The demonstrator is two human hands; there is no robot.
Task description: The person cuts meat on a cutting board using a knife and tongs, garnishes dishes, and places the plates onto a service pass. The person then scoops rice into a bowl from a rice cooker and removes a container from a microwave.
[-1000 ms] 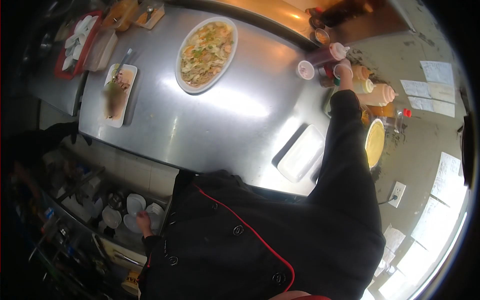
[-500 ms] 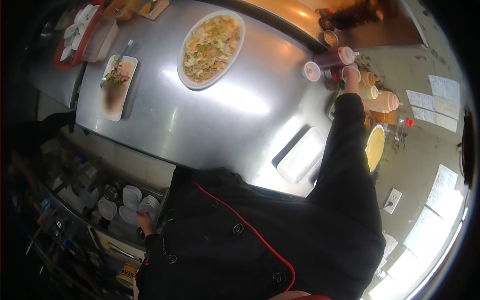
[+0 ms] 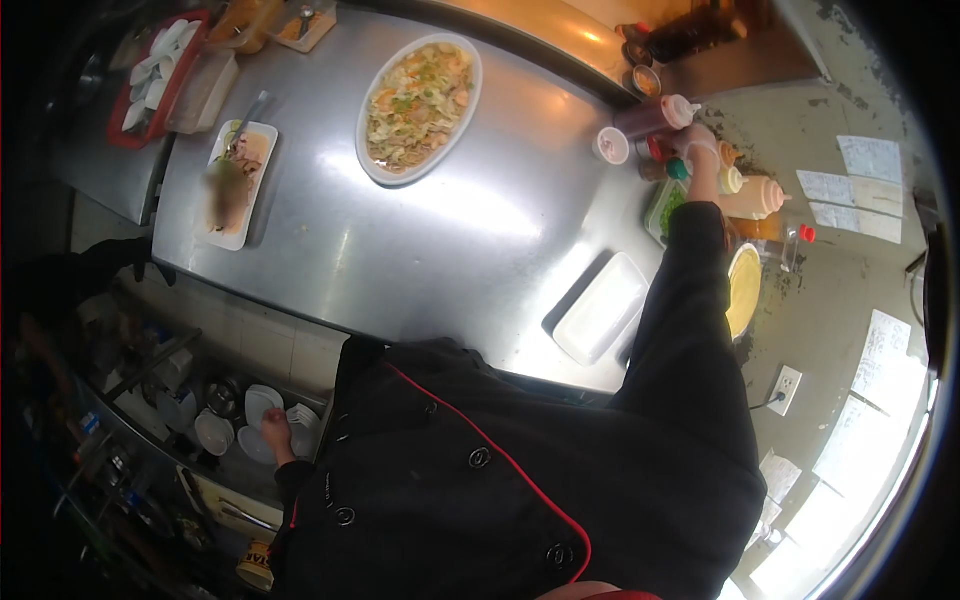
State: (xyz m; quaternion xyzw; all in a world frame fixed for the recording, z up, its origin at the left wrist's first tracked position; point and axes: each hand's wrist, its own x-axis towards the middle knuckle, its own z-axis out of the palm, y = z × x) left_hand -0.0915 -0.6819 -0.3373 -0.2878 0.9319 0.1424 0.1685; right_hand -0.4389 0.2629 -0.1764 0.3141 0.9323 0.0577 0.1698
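Observation:
My right hand (image 3: 702, 152) reaches in among the squeeze bottles by the wall. A dark red squeeze bottle (image 3: 652, 117) lies closest on one side, a pale squeeze bottle (image 3: 752, 197) on the other. Its fingers are partly hidden, so a grip cannot be made out. Below the wrist is a small jar with a green lid (image 3: 677, 169). My left hand (image 3: 276, 432) hangs low by my side, curled closed, in front of white dishes (image 3: 262, 402) below the counter. Anything inside that fist is hidden.
On the steel counter (image 3: 310, 270) are an oval platter of noodles and cabbage (image 3: 415, 110), a rectangular plate of food (image 3: 240, 190) and a white rectangular dish (image 3: 603, 308). A red bin (image 3: 120, 125) with white spoons sits far left. A wall outlet (image 3: 786, 388) is at right.
My right hand has shifted slightly among the bottles, and the green-lidded jar shows more. My left hand has risen a little, over the dishes. The view has tilted slightly.

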